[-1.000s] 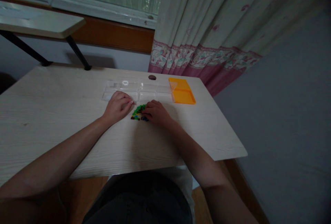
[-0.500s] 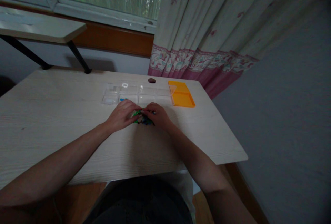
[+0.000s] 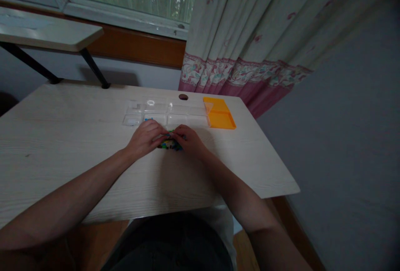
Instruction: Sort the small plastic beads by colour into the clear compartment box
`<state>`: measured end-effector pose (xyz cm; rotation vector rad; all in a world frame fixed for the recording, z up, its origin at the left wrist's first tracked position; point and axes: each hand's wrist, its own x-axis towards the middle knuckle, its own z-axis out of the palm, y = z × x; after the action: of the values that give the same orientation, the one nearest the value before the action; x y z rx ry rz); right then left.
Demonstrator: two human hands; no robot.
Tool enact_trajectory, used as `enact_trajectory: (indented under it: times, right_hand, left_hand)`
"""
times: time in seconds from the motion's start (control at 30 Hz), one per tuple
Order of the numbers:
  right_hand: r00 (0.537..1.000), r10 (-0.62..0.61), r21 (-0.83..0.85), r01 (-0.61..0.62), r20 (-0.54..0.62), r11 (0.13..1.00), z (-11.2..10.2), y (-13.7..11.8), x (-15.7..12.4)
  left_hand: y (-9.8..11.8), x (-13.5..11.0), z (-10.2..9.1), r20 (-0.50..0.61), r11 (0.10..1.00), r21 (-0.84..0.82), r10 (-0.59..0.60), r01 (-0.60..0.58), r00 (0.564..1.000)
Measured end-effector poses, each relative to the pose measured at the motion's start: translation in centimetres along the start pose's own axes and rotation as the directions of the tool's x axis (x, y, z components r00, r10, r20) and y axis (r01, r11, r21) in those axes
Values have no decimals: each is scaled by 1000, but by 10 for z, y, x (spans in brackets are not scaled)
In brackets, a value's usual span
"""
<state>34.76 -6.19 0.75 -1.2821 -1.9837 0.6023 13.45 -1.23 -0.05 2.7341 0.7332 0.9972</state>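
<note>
A pile of small coloured pieces [image 3: 170, 144], green, blue, yellow and dark, lies on the table; their exact kind is too small to tell. Over its far edge, my left hand [image 3: 147, 137] comes in from the left with thumb and fingers pinched together. My right hand [image 3: 190, 141] meets it from the right, fingertips also closed and almost touching the left ones. Whatever is between the fingertips is too small to make out. Just beyond the hands sits a clear compartment tray [image 3: 178, 119]. Some blue pieces [image 3: 148, 119] lie in one of its near compartments, partly covered by my left hand.
An orange tray or lid [image 3: 221, 119] lies against the clear tray's right end. The pale wooden table [image 3: 78, 150] has a round cable hole [image 3: 183, 96] near its back edge. A raised shelf [image 3: 53, 31] on black legs stands at back left; a curtain [image 3: 243, 54] hangs behind.
My left hand has shifted very slightly, covering more of the blue pieces in the tray. The coloured pieces between the hands look rearranged. Both hands stay close together over the pile.
</note>
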Motion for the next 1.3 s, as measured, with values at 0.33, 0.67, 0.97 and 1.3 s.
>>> enact_trajectory:
  times: [0.33, 0.67, 0.97, 1.3]
  right_hand:
    - [999, -42, -85, 44, 25, 995, -3, -1, 1]
    - [977, -34, -243, 85, 209, 966, -32, -1, -1]
    - [958, 37, -275, 44, 284, 960, -39, -7, -19]
    - [957, 92, -322, 2, 276, 947, -32, -7, -12]
  left_hand:
    - [2, 2, -2, -12, 999, -20, -37, 37, 999]
    - [-5, 1, 0, -147, 989, -13, -145, 145, 978]
    - [-6, 0, 2, -129, 990, -1, -143, 144, 981]
    - [-7, -1, 5, -118, 994, -27, -112, 110, 987]
